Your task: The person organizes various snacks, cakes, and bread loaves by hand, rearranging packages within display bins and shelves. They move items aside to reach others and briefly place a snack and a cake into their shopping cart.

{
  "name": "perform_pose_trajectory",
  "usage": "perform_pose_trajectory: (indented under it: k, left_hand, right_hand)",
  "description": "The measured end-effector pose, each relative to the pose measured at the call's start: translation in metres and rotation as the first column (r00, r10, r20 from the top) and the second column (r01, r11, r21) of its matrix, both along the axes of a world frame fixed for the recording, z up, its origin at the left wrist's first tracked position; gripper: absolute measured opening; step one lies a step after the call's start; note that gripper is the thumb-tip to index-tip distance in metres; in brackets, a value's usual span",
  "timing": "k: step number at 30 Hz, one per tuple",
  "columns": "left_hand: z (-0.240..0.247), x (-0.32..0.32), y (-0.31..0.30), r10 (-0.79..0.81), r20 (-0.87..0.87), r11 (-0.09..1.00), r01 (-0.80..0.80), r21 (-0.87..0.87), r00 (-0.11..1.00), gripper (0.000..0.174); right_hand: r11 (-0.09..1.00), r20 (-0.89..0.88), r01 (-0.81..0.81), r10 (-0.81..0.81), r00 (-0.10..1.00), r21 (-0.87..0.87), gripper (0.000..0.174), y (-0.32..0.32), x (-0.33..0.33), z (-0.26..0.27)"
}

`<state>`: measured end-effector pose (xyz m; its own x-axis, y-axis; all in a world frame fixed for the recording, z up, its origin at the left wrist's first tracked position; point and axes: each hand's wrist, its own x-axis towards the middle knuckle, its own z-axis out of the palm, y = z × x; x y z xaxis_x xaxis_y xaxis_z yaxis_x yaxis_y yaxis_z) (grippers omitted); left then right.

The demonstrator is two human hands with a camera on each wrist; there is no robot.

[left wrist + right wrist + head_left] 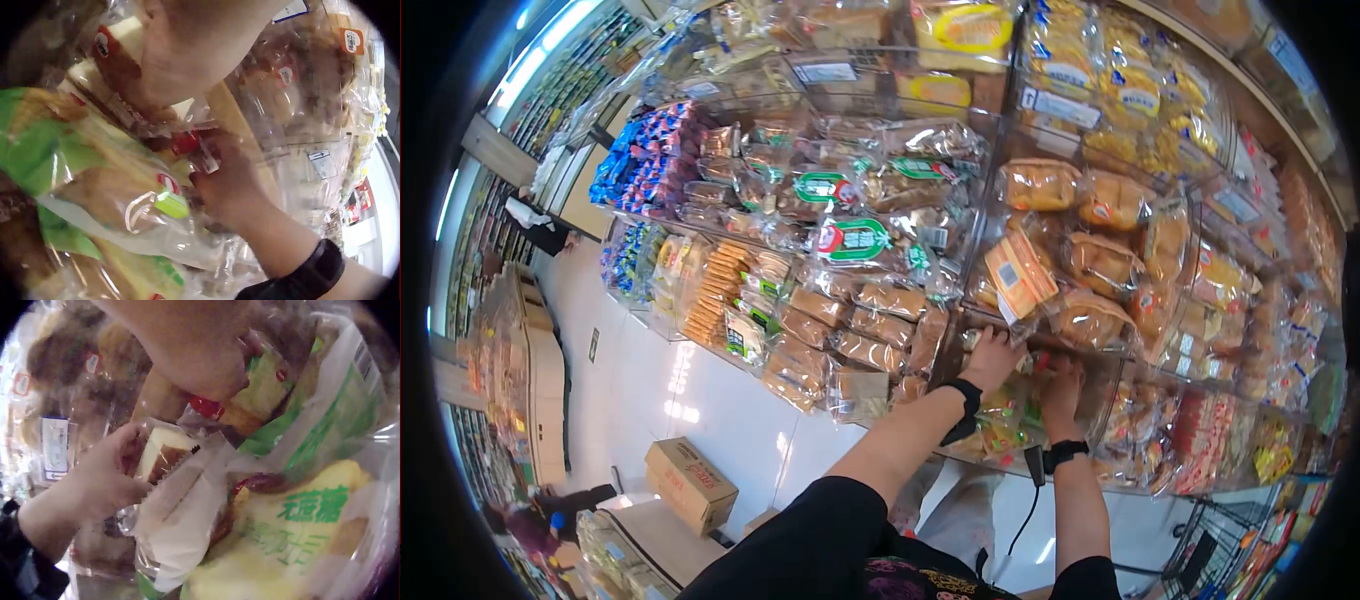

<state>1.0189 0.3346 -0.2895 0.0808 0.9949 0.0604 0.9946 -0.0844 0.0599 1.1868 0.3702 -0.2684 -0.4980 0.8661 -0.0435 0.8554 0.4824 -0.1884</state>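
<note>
Both hands reach down into a clear-walled shelf bin of bagged bread. My left hand (pixel 997 358) grips a clear-wrapped piece of bread (pixel 164 445) with a pale cut face and brown crust, thumb on one side and fingers on the other. Just beside it, my right hand (pixel 1060 395) has its fingers curled at a clear wrapper with a red label (pixel 184 142); its fingertips are partly hidden. Close to both hands lie bags of sliced toast (pixel 281 531) with green print, and a green-and-clear bread bag (pixel 94 181).
An orange-labelled bread pack (pixel 1020 275) leans above the bin. Round packaged buns (pixel 1100 260) and long loaves with green labels (pixel 850 240) fill neighbouring bins. Below are a cardboard box (pixel 690 485) on the floor and a shopping cart (pixel 1215 540) at right.
</note>
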Motion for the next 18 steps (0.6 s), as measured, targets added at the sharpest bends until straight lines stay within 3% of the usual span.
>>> perform_pose_trajectory:
  k: [2,4,5,7,8,10,11,13,14,15,16,17,18]
  left_hand:
    - [0.018,0.001,-0.008,0.008,0.006,0.988,-0.007,-0.153,1.000,0.039]
    - [0.021,0.009,-0.017,0.112,0.117,0.993,-0.108,-0.047,0.987,0.035]
    - [0.029,0.010,-0.017,0.150,0.112,0.988,-0.144,-0.057,0.982,0.033]
    - [0.033,0.007,-0.017,0.195,0.104,0.980,-0.188,-0.071,0.975,0.032]
    - [0.034,0.004,-0.014,0.164,0.106,0.986,-0.159,-0.056,0.981,0.030]
    - [0.035,-0.002,-0.012,0.124,0.103,0.992,-0.121,-0.037,0.987,0.027]
    - [0.037,-0.005,-0.012,0.110,0.168,0.984,-0.083,-0.160,0.980,0.025]
    - [0.032,-0.006,-0.016,0.022,0.233,0.945,0.056,-0.321,0.972,0.019]
    - [0.017,-0.005,-0.027,-0.015,0.377,0.974,0.099,-0.204,0.926,0.020]
    - [0.023,-0.001,-0.036,0.076,0.502,0.970,0.053,-0.238,0.861,0.027]
    - [0.035,-0.004,-0.049,-0.042,0.560,0.996,0.077,-0.039,0.828,0.039]
    - [0.016,0.000,-0.051,0.026,0.536,0.950,0.146,-0.275,0.844,0.046]
    - [0.011,-0.004,-0.053,-0.122,0.553,0.894,0.332,-0.299,0.825,0.050]
  right_hand:
    - [0.980,-0.298,0.158,-0.115,0.947,0.125,0.045,0.005,0.009,-0.038]
    - [0.958,-0.244,-0.011,0.085,0.966,0.288,0.044,0.001,0.015,-0.026]
    - [0.962,-0.262,-0.046,0.120,0.958,0.270,0.044,0.001,0.012,-0.021]
    - [0.976,-0.219,0.159,-0.189,0.957,-0.147,0.051,0.002,0.013,-0.014]
    - [0.977,-0.224,0.150,-0.181,0.958,-0.149,0.051,0.002,0.014,-0.016]
    - [0.999,-0.312,0.007,-0.018,0.950,-0.037,0.046,0.003,0.018,-0.021]
    - [0.999,-0.314,0.012,-0.024,0.949,-0.040,0.046,0.007,0.019,-0.033]
    - [0.960,-0.614,-0.262,0.148,0.775,-0.099,0.046,0.008,0.033,-0.063]
    - [0.962,-0.496,-0.247,0.157,0.854,-0.120,0.047,0.000,0.033,-0.048]
    - [0.963,-0.364,-0.228,0.164,0.917,-0.141,0.049,-0.001,0.023,-0.026]
    - [0.929,-0.269,-0.371,0.359,0.894,0.005,0.053,-0.002,0.029,-0.037]
    - [0.898,-0.371,-0.376,0.277,0.886,-0.228,0.056,-0.004,0.042,-0.052]
    - [0.826,-0.095,-0.230,0.212,0.973,-0.515,0.055,-0.010,0.039,-0.021]
